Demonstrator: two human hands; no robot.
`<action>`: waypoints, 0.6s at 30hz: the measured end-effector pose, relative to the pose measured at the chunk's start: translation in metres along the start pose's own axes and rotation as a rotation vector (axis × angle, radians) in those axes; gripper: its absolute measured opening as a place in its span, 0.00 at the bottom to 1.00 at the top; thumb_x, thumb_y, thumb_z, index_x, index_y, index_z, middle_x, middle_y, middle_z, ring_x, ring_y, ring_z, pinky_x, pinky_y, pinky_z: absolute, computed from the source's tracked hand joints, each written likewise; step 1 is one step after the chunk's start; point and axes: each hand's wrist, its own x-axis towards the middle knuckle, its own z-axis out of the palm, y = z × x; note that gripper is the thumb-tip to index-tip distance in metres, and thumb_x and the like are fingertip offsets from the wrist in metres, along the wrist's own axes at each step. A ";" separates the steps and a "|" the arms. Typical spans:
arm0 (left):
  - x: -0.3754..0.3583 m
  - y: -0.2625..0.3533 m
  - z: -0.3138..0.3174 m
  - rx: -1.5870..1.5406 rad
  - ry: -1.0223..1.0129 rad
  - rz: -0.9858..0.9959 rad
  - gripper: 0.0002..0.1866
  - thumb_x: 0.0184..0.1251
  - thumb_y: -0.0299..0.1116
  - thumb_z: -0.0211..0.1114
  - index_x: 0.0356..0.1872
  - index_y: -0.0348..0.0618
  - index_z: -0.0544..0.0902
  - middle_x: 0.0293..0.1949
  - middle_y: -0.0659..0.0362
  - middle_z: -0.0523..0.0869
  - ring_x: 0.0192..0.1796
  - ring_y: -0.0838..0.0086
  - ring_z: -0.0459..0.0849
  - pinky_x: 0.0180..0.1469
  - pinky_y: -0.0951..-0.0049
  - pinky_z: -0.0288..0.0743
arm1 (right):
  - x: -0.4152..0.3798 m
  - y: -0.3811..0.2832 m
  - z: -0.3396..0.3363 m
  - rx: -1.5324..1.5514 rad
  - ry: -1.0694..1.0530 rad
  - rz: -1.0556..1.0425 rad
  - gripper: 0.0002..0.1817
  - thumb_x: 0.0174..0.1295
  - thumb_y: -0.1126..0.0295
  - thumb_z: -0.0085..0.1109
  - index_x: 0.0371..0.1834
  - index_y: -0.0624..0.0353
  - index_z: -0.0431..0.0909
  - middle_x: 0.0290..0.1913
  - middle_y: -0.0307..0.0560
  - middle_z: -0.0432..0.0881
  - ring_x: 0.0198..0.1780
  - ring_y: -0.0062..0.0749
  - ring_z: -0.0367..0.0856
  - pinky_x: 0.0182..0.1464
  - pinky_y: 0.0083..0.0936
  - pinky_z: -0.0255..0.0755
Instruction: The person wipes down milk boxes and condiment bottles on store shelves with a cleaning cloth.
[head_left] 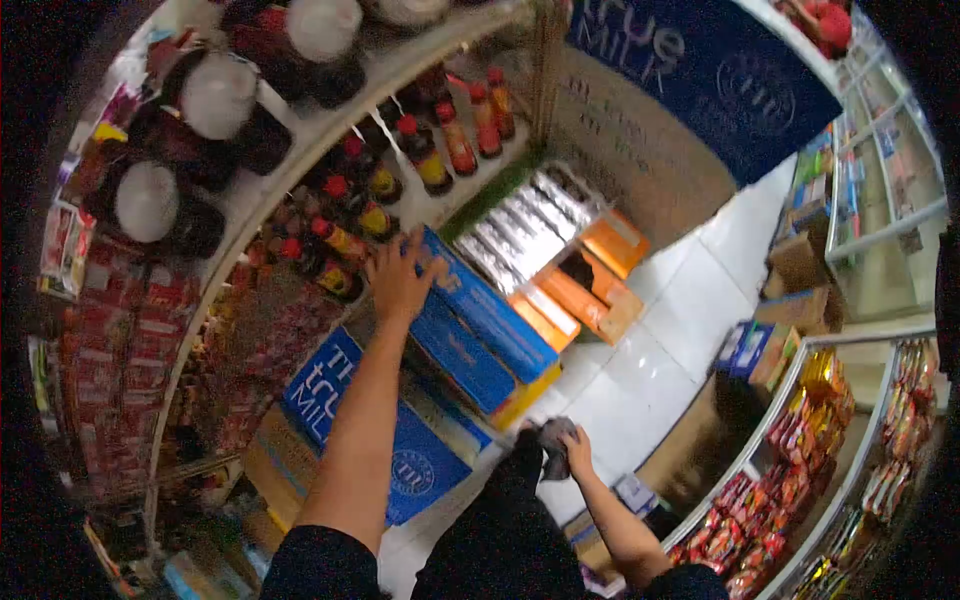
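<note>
My left hand (pixel 403 280) rests with fingers spread on the far end of a long blue box (pixel 490 305), beside the shelf of red-capped bottles (pixel 425 155). A second blue box (pixel 455 350) lies alongside it. My right hand (pixel 575 450) is closed on a dark grey cloth (pixel 553 447), low in front of my body. Beyond the blue boxes are orange boxes (pixel 575 300) and a tray of shiny silver packs (pixel 527 228).
A blue and brown carton (pixel 660 130) stands at the back. Below my left arm is another blue carton (pixel 415 450). Racks of red and gold packets (pixel 760 500) line the right side, with white floor tiles (pixel 660 340) between. Large white-lidded jars (pixel 218 95) fill the upper left shelf.
</note>
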 end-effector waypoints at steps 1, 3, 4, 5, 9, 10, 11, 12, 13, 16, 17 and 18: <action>-0.005 0.003 -0.006 -0.047 -0.041 -0.023 0.32 0.56 0.56 0.49 0.62 0.61 0.57 0.57 0.48 0.63 0.60 0.55 0.59 0.59 0.48 0.48 | -0.008 -0.017 -0.011 0.155 0.008 0.008 0.14 0.48 0.70 0.51 0.38 0.64 0.71 0.36 0.45 0.75 0.38 0.29 0.73 0.42 0.23 0.67; -0.011 0.007 -0.018 -0.089 -0.008 -0.033 0.31 0.56 0.56 0.49 0.62 0.61 0.57 0.58 0.48 0.63 0.60 0.55 0.59 0.59 0.49 0.48 | -0.023 -0.065 -0.023 0.406 -0.001 -0.068 0.15 0.47 0.72 0.51 0.40 0.62 0.70 0.36 0.43 0.75 0.38 0.28 0.72 0.43 0.22 0.67; -0.016 0.008 -0.020 -0.110 -0.032 -0.024 0.31 0.57 0.55 0.49 0.62 0.61 0.58 0.58 0.48 0.62 0.60 0.55 0.59 0.59 0.49 0.48 | -0.031 -0.096 -0.025 0.344 0.019 -0.051 0.16 0.44 0.74 0.50 0.40 0.62 0.69 0.35 0.42 0.74 0.39 0.27 0.72 0.45 0.22 0.66; -0.020 0.008 -0.021 -0.124 -0.017 -0.019 0.31 0.57 0.55 0.49 0.62 0.61 0.58 0.58 0.48 0.62 0.60 0.55 0.59 0.59 0.49 0.48 | -0.031 -0.111 -0.027 0.339 0.028 -0.069 0.16 0.44 0.74 0.50 0.40 0.62 0.69 0.35 0.42 0.74 0.39 0.27 0.72 0.45 0.22 0.66; -0.024 0.003 -0.010 -0.142 0.015 -0.053 0.29 0.60 0.55 0.46 0.62 0.60 0.57 0.60 0.56 0.61 0.62 0.60 0.57 0.60 0.50 0.47 | -0.034 -0.208 -0.012 0.180 -0.035 -0.476 0.20 0.37 0.78 0.52 0.40 0.62 0.69 0.38 0.41 0.72 0.42 0.27 0.71 0.47 0.21 0.64; -0.027 0.002 -0.006 -0.184 0.054 -0.076 0.28 0.61 0.54 0.46 0.61 0.59 0.58 0.60 0.56 0.61 0.62 0.60 0.57 0.61 0.50 0.46 | -0.041 -0.240 0.004 0.190 0.023 -0.596 0.17 0.37 0.77 0.53 0.36 0.62 0.70 0.40 0.44 0.68 0.46 0.31 0.67 0.51 0.21 0.58; -0.031 0.001 -0.004 -0.199 0.055 -0.075 0.28 0.61 0.54 0.46 0.61 0.59 0.58 0.60 0.56 0.61 0.62 0.60 0.57 0.61 0.50 0.46 | -0.037 -0.252 0.013 0.131 0.008 -0.692 0.19 0.35 0.77 0.52 0.38 0.62 0.71 0.42 0.45 0.67 0.47 0.35 0.66 0.52 0.23 0.58; -0.033 0.000 -0.003 -0.221 0.126 -0.106 0.27 0.62 0.53 0.45 0.61 0.58 0.59 0.60 0.55 0.60 0.62 0.60 0.57 0.61 0.51 0.46 | -0.037 -0.272 0.028 -0.030 0.014 -0.898 0.22 0.34 0.78 0.52 0.40 0.60 0.73 0.44 0.48 0.67 0.49 0.39 0.65 0.53 0.27 0.59; -0.035 0.001 -0.003 -0.244 0.198 -0.134 0.26 0.62 0.52 0.45 0.60 0.56 0.60 0.60 0.55 0.60 0.62 0.59 0.58 0.61 0.51 0.46 | -0.027 -0.276 0.045 -0.164 -0.026 -0.951 0.24 0.34 0.79 0.51 0.42 0.56 0.74 0.45 0.50 0.67 0.50 0.44 0.65 0.54 0.31 0.59; -0.042 0.002 -0.006 -0.157 0.201 -0.123 0.25 0.63 0.49 0.45 0.57 0.48 0.64 0.57 0.54 0.65 0.59 0.60 0.62 0.61 0.50 0.46 | 0.003 -0.261 0.087 -0.867 0.044 -1.033 0.25 0.39 0.83 0.48 0.43 0.48 0.75 0.46 0.53 0.68 0.42 0.46 0.69 0.45 0.36 0.65; -0.043 0.002 -0.007 -0.140 0.136 -0.127 0.25 0.63 0.48 0.45 0.56 0.45 0.65 0.55 0.54 0.68 0.58 0.60 0.63 0.61 0.50 0.47 | 0.002 -0.259 0.092 -0.840 0.094 -1.001 0.24 0.41 0.81 0.48 0.45 0.48 0.74 0.45 0.52 0.68 0.44 0.46 0.69 0.46 0.35 0.65; -0.043 0.002 -0.008 -0.156 0.146 -0.115 0.25 0.63 0.48 0.45 0.56 0.45 0.65 0.55 0.54 0.68 0.58 0.60 0.63 0.61 0.50 0.47 | 0.006 -0.255 0.095 -0.834 0.113 -1.016 0.24 0.42 0.80 0.48 0.46 0.48 0.73 0.45 0.52 0.68 0.45 0.46 0.68 0.47 0.34 0.65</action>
